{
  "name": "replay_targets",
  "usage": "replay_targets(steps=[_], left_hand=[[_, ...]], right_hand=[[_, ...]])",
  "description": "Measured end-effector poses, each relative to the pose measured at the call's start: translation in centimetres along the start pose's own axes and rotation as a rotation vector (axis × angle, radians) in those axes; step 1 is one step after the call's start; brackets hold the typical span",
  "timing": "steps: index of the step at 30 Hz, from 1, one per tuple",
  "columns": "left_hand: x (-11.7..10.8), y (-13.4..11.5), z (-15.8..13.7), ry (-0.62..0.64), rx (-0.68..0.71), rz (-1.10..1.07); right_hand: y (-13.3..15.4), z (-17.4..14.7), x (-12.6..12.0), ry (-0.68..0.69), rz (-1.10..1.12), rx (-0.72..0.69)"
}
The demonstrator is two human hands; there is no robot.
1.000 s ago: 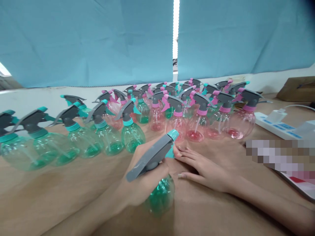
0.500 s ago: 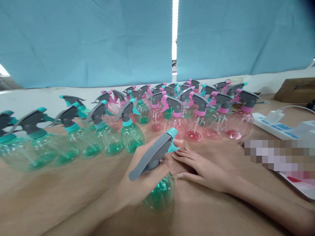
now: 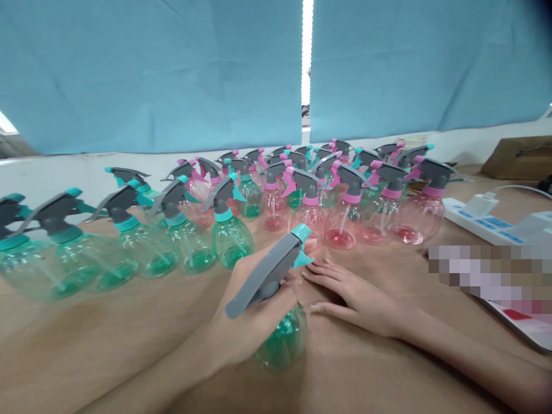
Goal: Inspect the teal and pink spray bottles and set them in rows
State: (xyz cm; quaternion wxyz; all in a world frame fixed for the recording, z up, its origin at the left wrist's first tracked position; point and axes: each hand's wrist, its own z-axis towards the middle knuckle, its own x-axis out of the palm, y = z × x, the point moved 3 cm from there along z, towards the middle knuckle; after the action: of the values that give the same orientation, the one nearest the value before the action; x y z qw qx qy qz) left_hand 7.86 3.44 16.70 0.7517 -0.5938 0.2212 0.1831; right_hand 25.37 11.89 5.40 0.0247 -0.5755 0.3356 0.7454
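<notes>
My left hand is wrapped round the neck of a green spray bottle, just under its grey and teal trigger head. The bottle stands close in front of me, its nozzle turned to the right and away; its collar is hidden by my fingers. My right hand lies flat on the brown table to the right of it, fingers stretched out and holding nothing. Beyond my left hand stands another green spray bottle. A pink spray bottle is just past my right fingertips.
Several green spray bottles line the left side. Several pink ones, mixed with green, crowd the middle back. At right are a white power strip with plugs, a blurred-out flat item and a brown bag. A blue curtain hangs behind.
</notes>
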Motion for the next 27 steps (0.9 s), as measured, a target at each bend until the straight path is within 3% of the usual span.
replay_targets(steps=[7,27], left_hand=[[0.06,-0.06,0.19,-0.040,0.020,-0.050],[0.51,-0.75,0.55,0.022,0.040,-0.277]], right_hand=[[-0.15,0.07,0.12,0.015,-0.003,0.007],[-0.16,-0.01,0.15,0.006,-0.015,0.011]])
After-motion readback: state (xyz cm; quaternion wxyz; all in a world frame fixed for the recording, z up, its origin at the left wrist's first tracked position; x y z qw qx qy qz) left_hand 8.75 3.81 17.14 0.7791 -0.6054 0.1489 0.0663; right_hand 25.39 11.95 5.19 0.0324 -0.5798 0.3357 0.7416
